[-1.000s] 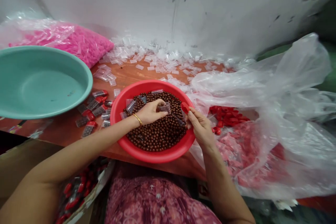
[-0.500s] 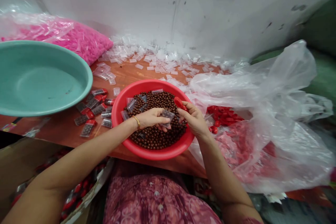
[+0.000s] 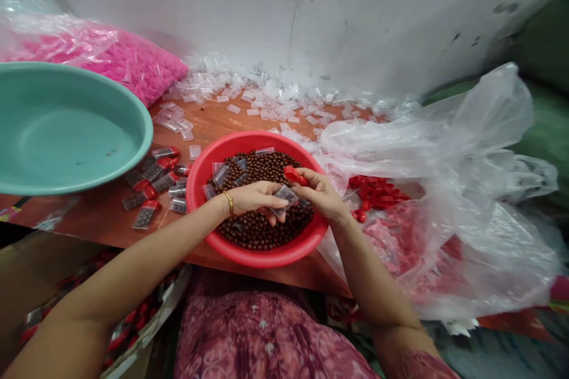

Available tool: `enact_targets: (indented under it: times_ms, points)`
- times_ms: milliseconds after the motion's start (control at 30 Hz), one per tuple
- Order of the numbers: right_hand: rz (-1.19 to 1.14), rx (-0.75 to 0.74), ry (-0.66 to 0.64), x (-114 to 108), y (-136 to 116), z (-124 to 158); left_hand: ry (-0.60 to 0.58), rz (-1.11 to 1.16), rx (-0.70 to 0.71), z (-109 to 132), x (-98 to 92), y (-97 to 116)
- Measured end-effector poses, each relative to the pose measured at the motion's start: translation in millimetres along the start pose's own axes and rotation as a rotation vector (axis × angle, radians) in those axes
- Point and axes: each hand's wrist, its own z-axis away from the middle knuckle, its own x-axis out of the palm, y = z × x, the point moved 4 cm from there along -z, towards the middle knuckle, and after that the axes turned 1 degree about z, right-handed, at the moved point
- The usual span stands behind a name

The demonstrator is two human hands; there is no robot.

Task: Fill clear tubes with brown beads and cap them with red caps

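My left hand [image 3: 262,198] grips a small clear plastic case [image 3: 287,196] with dark balls inside, held over a red basin [image 3: 200,160]. Close beside it, my right hand [image 3: 322,192] pinches a red plastic cap [image 3: 295,176] between thumb and fingers. The cap is just above the case and apart from it. Brown balls [image 3: 253,238] fill the basin, and several clear cases [image 3: 221,175] lie on top of them at the left side.
Filled cases with red caps [image 3: 146,214] lie left of the basin, near a green basin [image 3: 80,130]. Loose clear cases [image 3: 267,108] are scattered along the wall. A plastic bag [image 3: 444,148] with red caps [image 3: 377,191] lies at right. A bag of pink pieces [image 3: 133,59] sits behind; a carton [image 3: 164,314] stands below.
My right hand has moved slightly left, bringing the red cap nearer to the case in my left hand. The view has shifted slightly.
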Motion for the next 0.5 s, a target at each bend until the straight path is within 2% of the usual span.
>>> enact_targets:
  times_ms: [100, 267, 400, 500]
  points:
    - [-0.055, 0.019, -0.048, -2.2, 0.9, 2.0, 0.012, 0.004, 0.026, 0.0, -1.1, 1.8]
    - [0.038, 0.0, -0.102, -1.8, -6.3, 4.7, -0.011, -0.012, -0.01, 0.0, -0.1, 1.4]
    - [0.138, -0.051, 0.032, -0.8, -6.0, 0.5, -0.009, -0.043, -0.005, -0.8, 0.5, 2.3]
    - [0.142, -0.025, 0.115, -2.5, 0.9, -1.4, 0.029, -0.074, 0.021, -2.4, -0.2, 3.1]
